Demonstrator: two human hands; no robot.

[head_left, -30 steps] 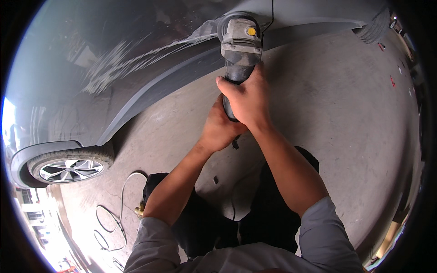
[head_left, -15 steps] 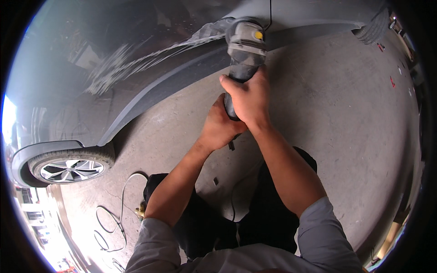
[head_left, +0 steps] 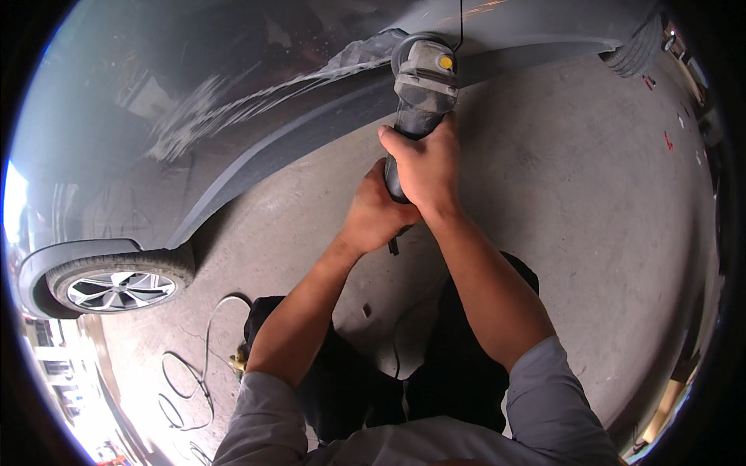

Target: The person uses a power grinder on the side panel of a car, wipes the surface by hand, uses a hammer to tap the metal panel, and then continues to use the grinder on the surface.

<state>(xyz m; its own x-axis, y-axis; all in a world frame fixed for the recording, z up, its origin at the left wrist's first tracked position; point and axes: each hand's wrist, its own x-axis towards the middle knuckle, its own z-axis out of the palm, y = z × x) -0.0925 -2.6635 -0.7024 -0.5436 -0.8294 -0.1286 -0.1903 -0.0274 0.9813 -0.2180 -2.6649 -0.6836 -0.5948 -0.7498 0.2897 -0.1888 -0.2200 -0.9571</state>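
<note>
Both my hands are closed around an angle grinder [head_left: 426, 87] with a black body, a worn grey head and a yellow button. My right hand [head_left: 426, 167] grips the front of its body, just behind the head. Farther back, my left hand [head_left: 376, 208] wraps the rear of the handle. The grinder's disc end is up against the lower side of a dark grey car [head_left: 256, 46], by a door seam. Left of the disc, a scraped and scuffed patch [head_left: 194, 116] runs along the panel. Orange sparks [head_left: 486, 9] streak across the car above and right of the grinder.
A wheel with a spoked rim [head_left: 120, 287] stands at the left; another tyre [head_left: 637, 50] shows at the far right. A looped hose [head_left: 203, 377] lies on the concrete floor [head_left: 590, 217] by my left leg. Small red items [head_left: 668, 141] lie at right.
The grinder's head has shifted slightly right and down along the panel. Orange sparks now show at the top, where none were visible before. Both hands keep their hold.
</note>
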